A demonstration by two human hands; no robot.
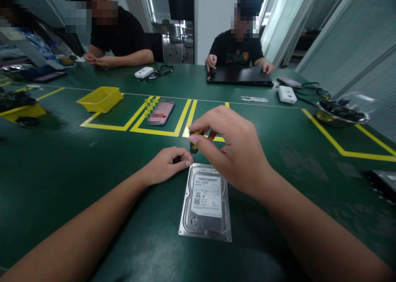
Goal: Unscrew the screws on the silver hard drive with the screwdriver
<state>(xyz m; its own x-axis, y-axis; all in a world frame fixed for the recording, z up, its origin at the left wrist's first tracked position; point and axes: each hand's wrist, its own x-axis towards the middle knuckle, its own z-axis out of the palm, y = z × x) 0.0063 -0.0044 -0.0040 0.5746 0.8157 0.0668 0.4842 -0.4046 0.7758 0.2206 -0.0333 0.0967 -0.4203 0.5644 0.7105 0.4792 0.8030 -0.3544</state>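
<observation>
A silver hard drive [206,203] with a white label lies flat on the green table [77,166] in front of me. My right hand [232,150] is above its far edge, fingers pinched on the black and yellow handle of a small screwdriver [194,139] that stands upright at the drive's far left corner. My left hand [168,164] rests on the table beside that corner, fingers curled by the screwdriver's lower end; whether it grips the shaft is hidden.
A yellow bin [100,99] and a phone [161,113] sit inside yellow taped boxes beyond. A bowl of dark parts [342,111] is at the right. Two people sit across the table, one with a black laptop [239,76]. White chargers [287,94] with cables lie nearby.
</observation>
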